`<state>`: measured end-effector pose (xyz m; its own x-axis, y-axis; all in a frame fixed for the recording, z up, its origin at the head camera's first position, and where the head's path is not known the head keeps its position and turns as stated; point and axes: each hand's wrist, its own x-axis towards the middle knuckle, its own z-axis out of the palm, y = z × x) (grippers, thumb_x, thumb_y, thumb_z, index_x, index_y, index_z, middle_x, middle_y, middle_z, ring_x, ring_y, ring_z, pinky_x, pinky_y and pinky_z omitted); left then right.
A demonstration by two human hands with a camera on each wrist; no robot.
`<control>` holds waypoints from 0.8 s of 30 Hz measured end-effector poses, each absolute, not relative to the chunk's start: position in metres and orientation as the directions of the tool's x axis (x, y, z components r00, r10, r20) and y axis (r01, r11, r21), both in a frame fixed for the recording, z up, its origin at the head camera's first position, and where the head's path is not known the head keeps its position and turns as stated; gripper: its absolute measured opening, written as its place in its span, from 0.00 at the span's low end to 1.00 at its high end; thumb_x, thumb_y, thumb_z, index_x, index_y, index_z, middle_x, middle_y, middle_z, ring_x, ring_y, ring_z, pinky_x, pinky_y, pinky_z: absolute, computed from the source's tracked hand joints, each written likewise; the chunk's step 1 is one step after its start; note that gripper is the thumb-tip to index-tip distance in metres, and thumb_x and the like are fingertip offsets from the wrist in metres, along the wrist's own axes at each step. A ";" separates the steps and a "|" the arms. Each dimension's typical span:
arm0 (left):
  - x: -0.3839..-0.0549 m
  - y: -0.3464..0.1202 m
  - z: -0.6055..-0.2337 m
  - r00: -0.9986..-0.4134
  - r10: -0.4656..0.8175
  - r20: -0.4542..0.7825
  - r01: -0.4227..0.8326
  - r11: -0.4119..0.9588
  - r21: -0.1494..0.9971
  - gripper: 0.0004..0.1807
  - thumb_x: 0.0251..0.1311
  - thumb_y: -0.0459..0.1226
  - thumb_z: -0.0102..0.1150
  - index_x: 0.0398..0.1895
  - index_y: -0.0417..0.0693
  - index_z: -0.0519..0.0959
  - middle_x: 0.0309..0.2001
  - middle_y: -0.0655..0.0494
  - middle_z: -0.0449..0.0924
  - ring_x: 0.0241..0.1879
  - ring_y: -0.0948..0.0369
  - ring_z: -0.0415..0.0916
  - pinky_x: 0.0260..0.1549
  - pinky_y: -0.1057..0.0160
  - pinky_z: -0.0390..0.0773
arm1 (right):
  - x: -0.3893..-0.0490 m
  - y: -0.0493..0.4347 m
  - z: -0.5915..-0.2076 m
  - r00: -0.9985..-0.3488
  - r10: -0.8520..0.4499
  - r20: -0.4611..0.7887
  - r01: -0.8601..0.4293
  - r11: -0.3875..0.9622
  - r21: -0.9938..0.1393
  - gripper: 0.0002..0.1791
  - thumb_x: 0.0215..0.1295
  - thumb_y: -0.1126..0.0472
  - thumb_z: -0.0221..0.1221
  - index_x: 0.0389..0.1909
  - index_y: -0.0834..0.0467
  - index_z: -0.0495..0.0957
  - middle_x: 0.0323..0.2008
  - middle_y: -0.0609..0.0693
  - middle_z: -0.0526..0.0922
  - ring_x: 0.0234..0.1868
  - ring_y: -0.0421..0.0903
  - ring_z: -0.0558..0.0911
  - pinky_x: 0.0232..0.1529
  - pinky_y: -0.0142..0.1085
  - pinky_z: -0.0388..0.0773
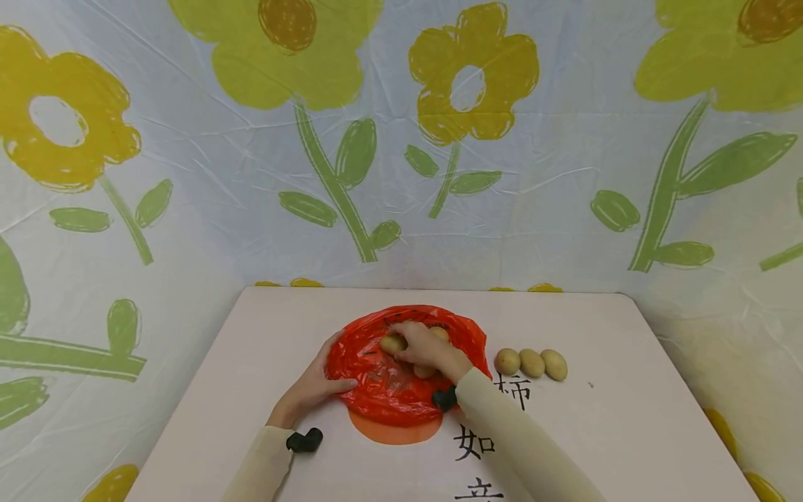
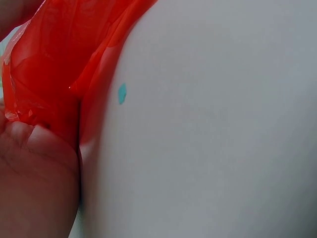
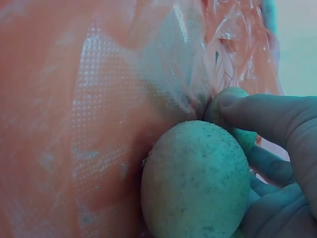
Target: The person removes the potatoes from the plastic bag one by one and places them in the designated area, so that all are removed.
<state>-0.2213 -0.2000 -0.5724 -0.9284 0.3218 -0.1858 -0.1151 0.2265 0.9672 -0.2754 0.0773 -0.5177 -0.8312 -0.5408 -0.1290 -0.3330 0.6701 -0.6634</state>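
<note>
Pinching a small oval tan potato (image 1: 392,344), the right hand (image 1: 423,343) reaches over a crinkled, shiny red plastic bag (image 1: 370,404), its fingers curled on the potato near eleven o'clock from the bag's middle. The bag spreads wide on the pale, round-cornered surface (image 1: 596,432). Within its rim, a second round yellowish potato (image 1: 439,333) sits at one o'clock, partly hidden by the hand, and a third, speckled potato (image 3: 195,181) lies just under the wrist at four o'clock; the right wrist view shows it large and close, in front of the pinched one. At nine o'clock, the left hand (image 1: 316,380) touches the bag's side, its thumb laid over the rim; whether its other fingers grasp the film I cannot tell. Outside the bag, just beside it at three o'clock, three tan oval potatoes (image 1: 532,362) stand in a side-by-side row. An orange printed disc (image 1: 395,431) peeps out beneath the bag at six o'clock, and black brush-style characters (image 1: 475,443) run down from four o'clock toward five. Black angular wrist devices (image 1: 305,440) sit at both cream sleeves (image 1: 263,464).
</note>
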 end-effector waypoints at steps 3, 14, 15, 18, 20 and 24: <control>-0.221 -0.200 -0.573 -0.929 0.321 -0.186 -0.115 0.227 0.967 0.59 0.53 0.40 0.78 0.81 0.77 0.48 0.81 0.59 0.51 0.78 0.49 0.57 0.68 0.50 0.74 | -0.274 0.076 -0.516 -0.830 -0.542 -0.133 -0.330 0.668 -0.667 0.27 0.66 0.61 0.69 0.65 0.57 0.77 0.59 0.52 0.81 0.53 0.48 0.77 0.63 0.49 0.80; -0.221 -0.200 -0.573 -0.929 0.318 -0.190 -0.114 0.242 0.964 0.60 0.53 0.41 0.78 0.81 0.75 0.47 0.82 0.57 0.50 0.78 0.48 0.57 0.69 0.49 0.73 | -0.273 0.077 -0.513 -0.814 -0.565 -0.134 -0.349 0.660 -0.665 0.24 0.66 0.62 0.69 0.63 0.55 0.79 0.54 0.49 0.82 0.50 0.47 0.77 0.59 0.46 0.83; -0.221 -0.200 -0.573 -0.929 0.317 -0.190 -0.114 0.244 0.963 0.60 0.52 0.41 0.78 0.81 0.74 0.47 0.82 0.56 0.50 0.78 0.47 0.57 0.69 0.48 0.73 | -0.273 0.077 -0.513 -0.812 -0.568 -0.134 -0.350 0.658 -0.667 0.24 0.66 0.61 0.69 0.63 0.55 0.79 0.53 0.49 0.82 0.50 0.47 0.77 0.58 0.46 0.83; -0.221 -0.200 -0.573 -0.930 0.313 -0.191 -0.112 0.251 0.961 0.60 0.52 0.41 0.78 0.82 0.73 0.47 0.82 0.55 0.49 0.78 0.47 0.56 0.70 0.47 0.72 | -0.273 0.078 -0.514 -0.809 -0.575 -0.126 -0.362 0.654 -0.665 0.23 0.66 0.61 0.69 0.62 0.55 0.79 0.53 0.48 0.82 0.49 0.46 0.77 0.58 0.44 0.83; -0.221 -0.200 -0.573 -0.932 0.309 -0.190 -0.111 0.255 0.961 0.60 0.52 0.41 0.79 0.82 0.73 0.47 0.82 0.55 0.49 0.78 0.47 0.56 0.70 0.47 0.72 | -0.273 0.079 -0.514 -0.809 -0.576 -0.117 -0.368 0.651 -0.664 0.23 0.67 0.60 0.69 0.63 0.55 0.79 0.53 0.48 0.82 0.50 0.46 0.77 0.58 0.44 0.82; -0.221 -0.201 -0.572 -0.931 0.316 -0.182 -0.102 0.254 0.962 0.60 0.53 0.41 0.78 0.82 0.71 0.47 0.83 0.55 0.48 0.78 0.47 0.55 0.70 0.47 0.71 | -0.272 0.080 -0.514 -0.819 -0.566 -0.095 -0.369 0.645 -0.669 0.25 0.67 0.61 0.69 0.64 0.55 0.79 0.58 0.51 0.82 0.53 0.47 0.78 0.61 0.47 0.81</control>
<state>-0.2208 -0.2005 -0.5720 -0.9311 0.3160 -0.1824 -0.1021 0.2543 0.9617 -0.2717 0.0798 -0.5137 -0.8187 -0.5664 -0.0945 -0.3689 0.6450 -0.6692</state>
